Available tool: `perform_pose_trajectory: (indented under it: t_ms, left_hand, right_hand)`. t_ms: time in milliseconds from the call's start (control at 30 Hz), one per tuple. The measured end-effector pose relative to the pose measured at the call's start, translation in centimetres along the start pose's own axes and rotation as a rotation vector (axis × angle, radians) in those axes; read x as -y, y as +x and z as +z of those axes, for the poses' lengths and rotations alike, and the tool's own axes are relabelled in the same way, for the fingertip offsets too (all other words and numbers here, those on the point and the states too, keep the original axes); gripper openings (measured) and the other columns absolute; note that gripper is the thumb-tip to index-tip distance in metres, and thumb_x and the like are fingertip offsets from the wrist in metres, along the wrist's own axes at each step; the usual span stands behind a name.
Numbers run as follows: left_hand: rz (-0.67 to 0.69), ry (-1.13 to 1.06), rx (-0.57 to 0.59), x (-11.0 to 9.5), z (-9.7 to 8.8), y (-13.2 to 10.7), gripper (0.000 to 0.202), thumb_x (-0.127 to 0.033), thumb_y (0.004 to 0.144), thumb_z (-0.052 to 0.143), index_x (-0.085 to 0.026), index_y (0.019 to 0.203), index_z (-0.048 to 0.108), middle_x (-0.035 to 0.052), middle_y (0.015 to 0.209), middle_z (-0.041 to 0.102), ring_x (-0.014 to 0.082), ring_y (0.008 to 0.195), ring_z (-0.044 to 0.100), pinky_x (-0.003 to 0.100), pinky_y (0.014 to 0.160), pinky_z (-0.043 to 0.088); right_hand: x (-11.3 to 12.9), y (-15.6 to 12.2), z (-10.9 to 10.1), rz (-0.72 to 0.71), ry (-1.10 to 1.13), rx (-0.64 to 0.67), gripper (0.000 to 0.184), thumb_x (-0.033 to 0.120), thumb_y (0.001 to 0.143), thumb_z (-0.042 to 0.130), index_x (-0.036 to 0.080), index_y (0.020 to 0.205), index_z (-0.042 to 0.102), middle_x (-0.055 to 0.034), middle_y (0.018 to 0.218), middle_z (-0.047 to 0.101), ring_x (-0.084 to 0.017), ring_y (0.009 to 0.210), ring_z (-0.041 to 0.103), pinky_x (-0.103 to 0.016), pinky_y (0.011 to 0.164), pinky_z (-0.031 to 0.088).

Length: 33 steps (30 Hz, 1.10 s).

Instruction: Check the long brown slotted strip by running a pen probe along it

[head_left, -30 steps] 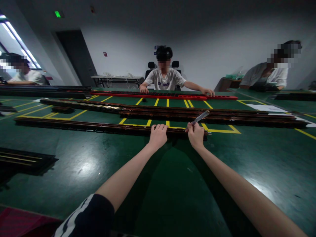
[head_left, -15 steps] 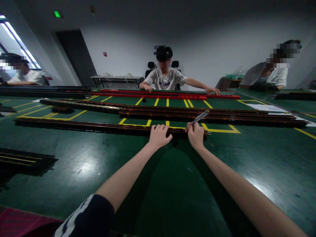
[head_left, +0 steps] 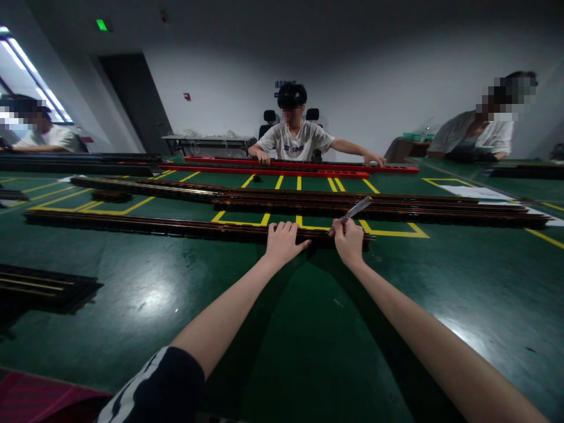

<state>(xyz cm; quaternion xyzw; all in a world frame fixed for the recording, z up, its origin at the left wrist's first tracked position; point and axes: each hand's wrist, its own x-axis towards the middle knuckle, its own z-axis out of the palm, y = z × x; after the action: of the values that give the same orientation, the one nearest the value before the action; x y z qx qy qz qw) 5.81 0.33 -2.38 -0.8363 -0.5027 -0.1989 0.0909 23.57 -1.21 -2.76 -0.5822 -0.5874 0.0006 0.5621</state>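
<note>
A long dark rail (head_left: 145, 222) with thin shiny lines along it lies across the green table. My left hand (head_left: 282, 244) is laid over the rail, its fingers bent across the top and its thumb stretched out to the right along the near side. My right hand (head_left: 350, 242) is closed in a pinch on a slim pen-like tool (head_left: 359, 207) with a clear, pale upper part. The tool slants up to the right; its lower tip meets the rail near the right end, between my hands. What kind of tip it has is too small to tell.
Behind the rail lies a bundle of similar dark rails (head_left: 379, 205), over yellow tape lines (head_left: 396, 234). More dark rails (head_left: 44, 285) sit at the left. Across the table, a co-worker (head_left: 297, 138) handles red rails (head_left: 264, 170). White papers (head_left: 478, 192) lie at the right.
My left thumb has stretched slightly further right, and the rail has shifted very slightly left. The co-worker opposite has moved the far red rail a little to the left.
</note>
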Motion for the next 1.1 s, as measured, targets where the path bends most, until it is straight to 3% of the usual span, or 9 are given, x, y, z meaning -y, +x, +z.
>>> perform_pose_trajectory:
  t_ms: [300,667,1100]
  left_hand:
    - [-0.007,-0.024,-0.017,-0.34,-0.2,-0.15,0.05,-0.053,0.09,0.041,-0.016,0.116,0.06,0.0124,0.116,0.065,0.0286,0.109,0.056,0.048,0.099,0.036]
    - [0.002,-0.025,-0.044,-0.35,0.06,-0.14,0.043,-0.045,0.09,0.042,-0.015,0.115,0.06,0.0119,0.115,0.065,0.0275,0.109,0.056,0.049,0.102,0.036]
    - [0.023,-0.05,-0.061,-0.24,0.18,-0.3,0.036,-0.033,0.092,0.039,-0.02,0.119,0.059,0.0082,0.119,0.065,0.0246,0.112,0.055,0.047,0.104,0.035]
  right_hand:
    - [0.26,-0.11,-0.07,0.003,0.023,0.027,0.039,0.053,0.091,0.038,0.023,0.068,0.049,-0.0045,0.059,0.064,-0.023,0.055,0.061,-0.044,0.075,0.045]
    - [0.37,0.06,0.01,-0.008,-0.035,0.013,0.029,0.037,0.089,0.043,0.023,0.065,0.049,-0.004,0.058,0.064,-0.022,0.058,0.061,-0.042,0.079,0.043]
    - [0.48,-0.08,-0.1,0.018,-0.023,0.034,0.038,0.049,0.091,0.038,0.022,0.068,0.05,-0.004,0.061,0.064,-0.022,0.057,0.061,-0.045,0.081,0.043]
